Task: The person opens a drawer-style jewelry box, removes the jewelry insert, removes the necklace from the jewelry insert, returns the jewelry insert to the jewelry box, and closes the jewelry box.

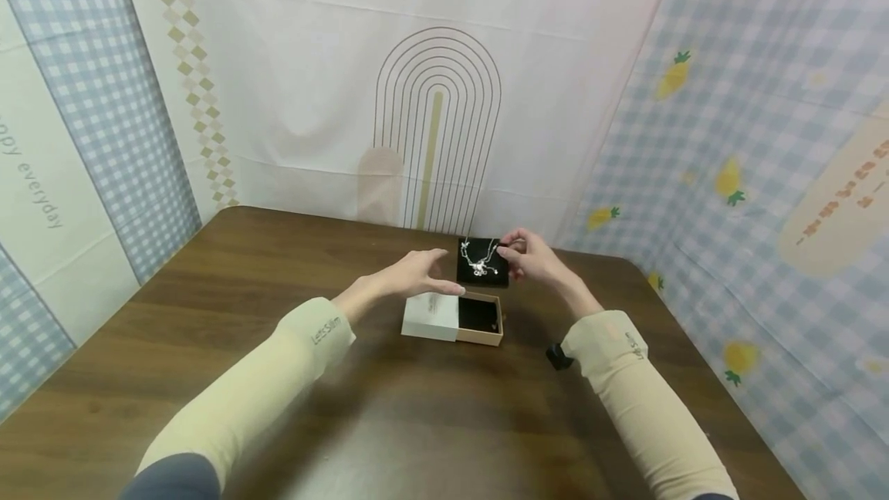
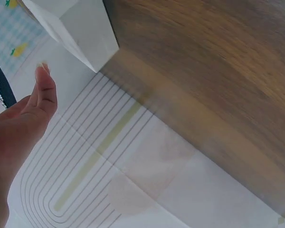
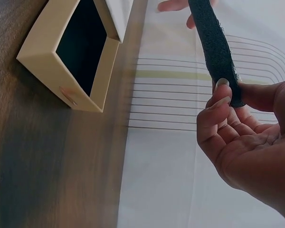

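In the head view my right hand (image 1: 531,259) pinches the right edge of a thin black jewelry pad (image 1: 467,278). A silver chain necklace (image 1: 479,267) with small charms lies across the pad's face. The right wrist view catches the pad (image 3: 213,47) edge-on, raised off the table, its end between thumb and fingers. My left hand (image 1: 414,272) is beside the pad's left side, thumb and fingers apart, nothing in its grasp. Below both hands sits a small box: a white sleeve (image 1: 429,322) with a tan drawer (image 1: 479,337) pulled out to the right, black inside.
A small black object (image 1: 558,356) lies on the brown wooden table (image 1: 417,423), close to my right sleeve. Behind the table's far edge hangs a white printed cloth (image 1: 299,83). Blue checked cloth (image 1: 715,268) hangs along the right side.
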